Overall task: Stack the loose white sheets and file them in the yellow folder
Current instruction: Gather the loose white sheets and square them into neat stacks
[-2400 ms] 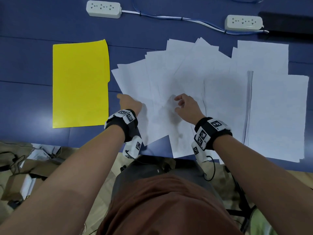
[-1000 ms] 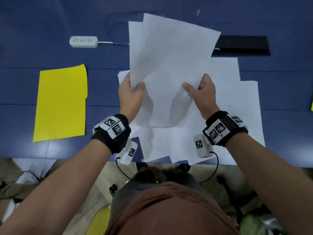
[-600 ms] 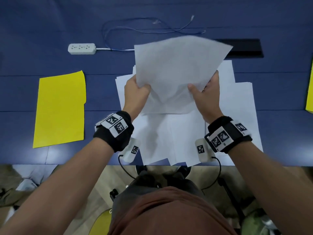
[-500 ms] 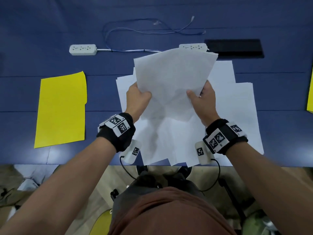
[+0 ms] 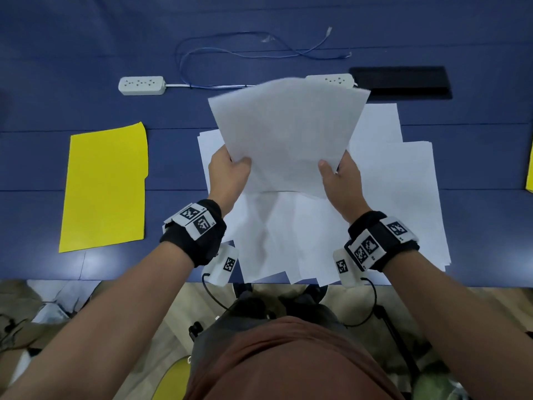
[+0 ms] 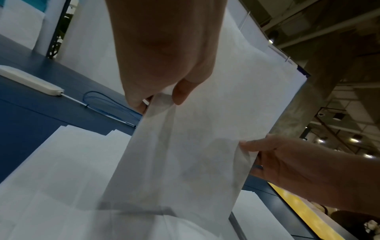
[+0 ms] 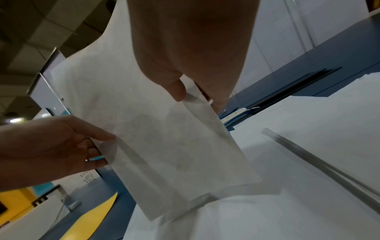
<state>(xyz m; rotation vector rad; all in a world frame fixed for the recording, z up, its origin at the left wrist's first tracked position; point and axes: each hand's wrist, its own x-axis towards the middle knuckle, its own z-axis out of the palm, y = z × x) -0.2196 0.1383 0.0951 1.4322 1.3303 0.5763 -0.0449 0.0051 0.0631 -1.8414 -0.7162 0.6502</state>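
- Over the blue table (image 5: 43,67), head view: left hand (image 5: 227,176) and right hand (image 5: 341,180) each pinch a lower corner of the held sheets (image 5: 288,134), thumb on the near face, fingers curled behind. The bundle is lifted off the table and fanned at its top edge.
- Beneath it, the loose sheets (image 5: 398,197) lie overlapped on the table, some hanging past the near edge.
- Yellow folder (image 5: 105,187) lies flat and closed, well left of the paper, apart from it.
- Far side: white power strip (image 5: 142,85) with a blue cable (image 5: 230,53) looping behind; a second power strip (image 5: 331,79) is partly hidden by the bundle's top edge; black slot (image 5: 401,82) just right of it.
- Wrist bands (image 5: 196,229) carry black-and-white square markers; no readable writing.
- Left wrist view: left hand's thumb (image 6: 183,92) presses on the held sheets (image 6: 195,146), fingers behind; right hand (image 6: 298,170) grips the opposite edge. Power strip (image 6: 30,81) and cable on the table behind.
- Right wrist view: right thumb (image 7: 176,91) pinches the held sheets (image 7: 164,138); left hand (image 7: 51,146) holds the other side. A grey streak (image 7: 320,162) crosses one loose sheet. Yellow folder (image 7: 92,219) shows at lower left. Small dark print on a white panel beyond is too small to read.
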